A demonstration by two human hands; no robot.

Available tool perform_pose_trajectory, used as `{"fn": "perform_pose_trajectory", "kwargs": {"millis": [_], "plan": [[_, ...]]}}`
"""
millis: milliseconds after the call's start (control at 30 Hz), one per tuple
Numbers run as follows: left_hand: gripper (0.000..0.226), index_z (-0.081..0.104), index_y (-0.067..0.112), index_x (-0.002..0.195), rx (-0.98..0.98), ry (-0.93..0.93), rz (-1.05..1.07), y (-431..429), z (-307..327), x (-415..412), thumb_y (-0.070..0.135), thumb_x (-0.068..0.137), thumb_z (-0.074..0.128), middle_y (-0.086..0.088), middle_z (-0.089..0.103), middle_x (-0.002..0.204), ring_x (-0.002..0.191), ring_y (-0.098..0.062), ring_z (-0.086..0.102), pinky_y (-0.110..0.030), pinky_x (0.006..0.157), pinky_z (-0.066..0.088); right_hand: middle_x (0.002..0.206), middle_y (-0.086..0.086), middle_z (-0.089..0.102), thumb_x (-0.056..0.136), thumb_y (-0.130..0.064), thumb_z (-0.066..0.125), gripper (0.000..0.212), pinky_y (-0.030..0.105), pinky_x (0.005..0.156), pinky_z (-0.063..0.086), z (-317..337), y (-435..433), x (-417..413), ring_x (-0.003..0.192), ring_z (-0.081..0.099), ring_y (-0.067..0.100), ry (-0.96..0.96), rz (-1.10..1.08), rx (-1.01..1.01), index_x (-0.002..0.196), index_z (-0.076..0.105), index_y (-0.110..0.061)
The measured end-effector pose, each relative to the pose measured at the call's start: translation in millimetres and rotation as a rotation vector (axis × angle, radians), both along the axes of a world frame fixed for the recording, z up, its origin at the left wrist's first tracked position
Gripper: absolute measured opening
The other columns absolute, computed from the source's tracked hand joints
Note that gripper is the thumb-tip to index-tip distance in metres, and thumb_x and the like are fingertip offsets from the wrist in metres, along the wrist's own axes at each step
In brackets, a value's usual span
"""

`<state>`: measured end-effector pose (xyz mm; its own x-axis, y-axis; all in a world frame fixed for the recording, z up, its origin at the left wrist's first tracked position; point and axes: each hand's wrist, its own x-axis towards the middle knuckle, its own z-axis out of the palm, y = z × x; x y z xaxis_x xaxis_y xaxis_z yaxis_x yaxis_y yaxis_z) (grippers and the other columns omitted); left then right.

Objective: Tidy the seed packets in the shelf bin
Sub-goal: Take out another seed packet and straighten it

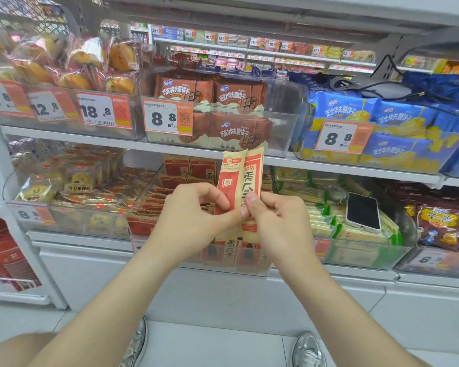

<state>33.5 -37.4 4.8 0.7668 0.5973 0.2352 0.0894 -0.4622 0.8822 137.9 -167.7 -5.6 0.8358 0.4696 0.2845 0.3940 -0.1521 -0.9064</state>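
Note:
Two tan-and-red seed packets (240,178) stand upright side by side, lifted in front of the clear shelf bin (154,186) on the lower shelf. My left hand (194,215) pinches the lower part of the left packet. My right hand (276,221) pinches the right packet at the same height, thumb on its front. Both hands meet at the middle. Inside the bin, several more seed packets (154,205) lie stacked and leaning, some upright along the front wall below my hands.
A phone (363,211) lies on green-and-white packets in the bin to the right. Egg-yolk pastries (72,181) fill the bin to the left. Brown biscuit bags (223,112) and blue biscuit bags (382,125) sit in bins on the shelf above.

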Motion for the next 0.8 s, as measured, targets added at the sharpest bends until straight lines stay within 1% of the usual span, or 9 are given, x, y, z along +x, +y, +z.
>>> {"fn": "perform_pose_trajectory", "kwargs": {"millis": [100,200,267,367,467,500,600,700,800], "plan": [[0.035,0.075,0.017,0.088,-0.062,0.025,-0.059,2.1,5.4,-1.7,0.047,0.079,0.092,0.013,0.082,0.091,0.083,-0.022,0.080,-0.047,0.076,0.067,0.076,-0.014,0.079,0.106,-0.027,0.065,0.027,0.042,0.074,0.063,3.5,-1.8,-1.8,0.078,0.076,0.014,-0.048,-0.023,0.023,0.089,0.085,-0.022],[0.033,0.076,0.016,0.090,-0.070,0.054,-0.087,3.4,8.7,-4.5,0.044,0.081,0.092,0.013,0.082,0.090,0.081,-0.009,0.079,-0.034,0.073,0.066,0.075,-0.012,0.079,0.108,-0.030,0.061,0.032,0.043,0.066,0.062,2.5,-1.0,-2.2,0.069,0.073,0.014,-0.099,-0.003,-0.006,0.088,0.083,-0.020],[0.031,0.077,0.016,0.090,-0.098,0.055,-0.101,5.4,9.6,-5.5,0.042,0.082,0.091,0.009,0.083,0.089,0.075,-0.006,0.076,-0.029,0.068,0.062,0.079,-0.014,0.080,0.107,-0.034,0.062,0.030,0.042,0.068,0.063,2.6,-1.2,-2.7,0.072,0.074,0.007,-0.132,0.024,-0.002,0.091,0.083,-0.020],[0.029,0.076,0.013,0.093,-0.155,0.014,-0.129,7.2,13.7,-6.5,0.037,0.084,0.089,0.004,0.083,0.090,0.076,-0.008,0.077,-0.033,0.072,0.065,0.092,-0.017,0.081,0.102,-0.040,0.066,0.022,0.048,0.074,0.066,4.0,-2.8,-3.6,0.082,0.079,0.017,-0.159,0.089,0.065,0.102,0.084,-0.026],[0.023,0.074,0.008,0.093,-0.163,-0.025,-0.102,9.9,14.4,-5.0,0.024,0.087,0.089,0.000,0.083,0.087,0.067,-0.007,0.073,-0.033,0.066,0.063,0.094,-0.017,0.081,0.100,-0.050,0.061,0.027,0.049,0.071,0.065,3.7,-3.1,-3.6,0.084,0.077,0.022,-0.201,0.133,0.017,0.113,0.081,-0.035],[0.022,0.072,0.008,0.093,-0.146,-0.024,-0.099,11.1,12.8,-4.2,0.021,0.087,0.089,-0.001,0.083,0.087,0.069,-0.010,0.075,-0.034,0.066,0.063,0.090,-0.013,0.081,0.101,-0.052,0.059,0.029,0.049,0.070,0.065,2.7,-2.4,-2.9,0.082,0.077,0.022,-0.198,0.142,-0.008,0.112,0.080,-0.035],[0.024,0.068,0.014,0.096,-0.057,0.042,-0.138,12.8,5.4,-1.2,0.018,0.084,0.089,0.001,0.084,0.090,0.086,-0.024,0.081,-0.045,0.079,0.068,0.074,-0.007,0.078,0.102,-0.056,0.051,0.039,0.048,0.066,0.063,-0.6,-0.2,-0.6,0.071,0.074,0.022,-0.248,0.104,-0.086,0.102,0.079,-0.029],[0.031,0.064,0.018,0.102,-0.012,0.071,-0.170,14.2,4.0,-0.1,0.020,0.084,0.089,0.004,0.083,0.090,0.081,-0.018,0.080,-0.047,0.081,0.067,0.069,-0.007,0.075,0.106,-0.051,0.050,0.039,0.047,0.063,0.060,-2.0,0.1,0.7,0.064,0.071,0.020,-0.311,0.085,-0.112,0.097,0.078,-0.026],[0.034,0.064,0.021,0.103,0.027,0.053,-0.177,14.6,5.0,-0.2,0.030,0.085,0.091,0.008,0.083,0.094,0.080,-0.017,0.080,-0.044,0.079,0.067,0.073,-0.009,0.077,0.108,-0.046,0.053,0.033,0.050,0.065,0.062,-2.1,0.1,2.3,0.066,0.073,0.018,-0.232,0.059,-0.080,0.101,0.080,-0.028]]}}
